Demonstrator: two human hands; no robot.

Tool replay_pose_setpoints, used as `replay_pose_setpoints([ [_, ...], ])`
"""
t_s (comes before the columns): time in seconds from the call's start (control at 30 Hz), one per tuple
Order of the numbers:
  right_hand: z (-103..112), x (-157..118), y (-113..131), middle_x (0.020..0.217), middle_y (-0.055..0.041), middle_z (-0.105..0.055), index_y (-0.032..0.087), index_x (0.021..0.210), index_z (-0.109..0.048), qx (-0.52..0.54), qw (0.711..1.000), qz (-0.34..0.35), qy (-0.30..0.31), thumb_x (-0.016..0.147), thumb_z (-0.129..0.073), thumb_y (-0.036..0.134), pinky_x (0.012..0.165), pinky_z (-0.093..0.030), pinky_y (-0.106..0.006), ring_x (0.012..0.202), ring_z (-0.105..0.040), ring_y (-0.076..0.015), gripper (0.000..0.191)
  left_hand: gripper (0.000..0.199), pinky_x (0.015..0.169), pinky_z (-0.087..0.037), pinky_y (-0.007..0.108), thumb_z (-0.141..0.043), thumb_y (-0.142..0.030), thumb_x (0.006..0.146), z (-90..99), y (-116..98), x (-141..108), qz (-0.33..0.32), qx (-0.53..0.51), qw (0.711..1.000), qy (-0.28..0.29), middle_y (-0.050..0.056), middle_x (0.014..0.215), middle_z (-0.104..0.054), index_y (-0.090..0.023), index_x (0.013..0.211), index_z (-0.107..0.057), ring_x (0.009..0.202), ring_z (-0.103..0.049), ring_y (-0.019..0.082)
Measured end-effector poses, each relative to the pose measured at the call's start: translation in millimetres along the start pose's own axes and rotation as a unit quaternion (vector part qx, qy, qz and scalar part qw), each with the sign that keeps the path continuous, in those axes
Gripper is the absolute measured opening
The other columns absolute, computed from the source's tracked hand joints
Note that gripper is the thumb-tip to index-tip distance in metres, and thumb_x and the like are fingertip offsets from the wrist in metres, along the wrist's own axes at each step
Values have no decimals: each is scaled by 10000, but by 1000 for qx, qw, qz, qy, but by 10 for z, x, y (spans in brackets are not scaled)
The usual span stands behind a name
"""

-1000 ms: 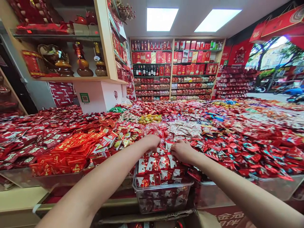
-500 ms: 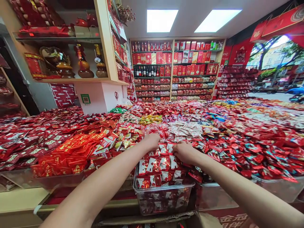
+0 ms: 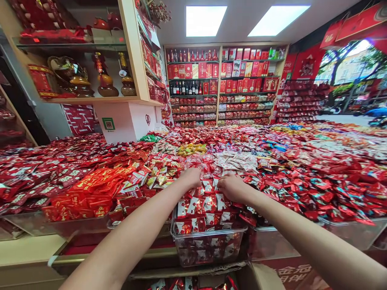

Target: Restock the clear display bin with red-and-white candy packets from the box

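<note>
Red and white candy packets (image 3: 196, 205) stand in neat rows in a clear plastic bin (image 3: 208, 233) at the centre. At the rear left of these rows is my left hand (image 3: 192, 178), its fingers curled down and mostly hidden behind the hand. My right hand (image 3: 232, 187) is at the rear right, its fingers bent against the packets at the row's end. A gap with a few packets separates the two hands. Whether either hand grips a packet is hidden. Behind them lie clear-wrapped pink packets (image 3: 198, 162) and a pile of white packets (image 3: 236, 162).
Orange-red packets (image 3: 93, 189) heap up on the left, shiny red ones (image 3: 317, 189) on the right. An open cardboard box (image 3: 264, 278) with packets stands below the bin. A white pillar (image 3: 119, 123) and a shelf cabinet (image 3: 133, 48) rise at the left.
The view has shifted slightly. My hands stay at the back of the packet rows, with my right hand a little further left and its fingers more bent.
</note>
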State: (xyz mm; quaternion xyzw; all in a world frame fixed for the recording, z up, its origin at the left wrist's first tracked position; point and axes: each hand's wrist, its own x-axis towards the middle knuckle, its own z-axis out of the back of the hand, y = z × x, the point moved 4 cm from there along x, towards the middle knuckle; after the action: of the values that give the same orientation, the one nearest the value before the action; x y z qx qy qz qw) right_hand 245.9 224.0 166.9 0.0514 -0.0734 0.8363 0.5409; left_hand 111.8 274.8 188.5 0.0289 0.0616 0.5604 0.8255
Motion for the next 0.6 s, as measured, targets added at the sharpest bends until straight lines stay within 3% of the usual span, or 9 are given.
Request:
replay_pose_setpoints([
  [0.13,6,162,76,866,-64,-651,212,849,-626,2,1000,9,-5,775,-425,246,754,-312,-307,926,-479,-220,218,284,629,-464,309,-694,-295,440,-6,168,-49,2,19,998,67,90,797,-671,-177,688,-622,738,-600,245],
  [0.2,0,247,125,841,-68,-658,207,831,-632,-3,1000,9,-9,760,-450,262,745,-318,-316,930,-481,-230,203,340,655,-463,299,-718,-312,397,-33,193,-69,-4,19,997,81,73,803,-676,-189,701,-623,749,-601,239],
  [0.4,-26,350,160,799,-88,-666,201,796,-644,-15,1000,-1,-4,726,-493,310,711,-348,-331,902,-512,-251,199,590,689,-459,293,-659,-421,456,-112,98,-57,0,-6,999,43,93,1051,-599,-202,989,-532,906,-565,252],
  [0.6,-47,354,156,784,-82,-674,219,800,-649,-12,1000,5,12,704,-502,275,695,-372,-329,862,-545,-253,185,559,672,-450,306,-643,-400,454,-132,14,-30,-25,-30,998,50,132,1010,-614,-160,952,-563,867,-572,276],
])
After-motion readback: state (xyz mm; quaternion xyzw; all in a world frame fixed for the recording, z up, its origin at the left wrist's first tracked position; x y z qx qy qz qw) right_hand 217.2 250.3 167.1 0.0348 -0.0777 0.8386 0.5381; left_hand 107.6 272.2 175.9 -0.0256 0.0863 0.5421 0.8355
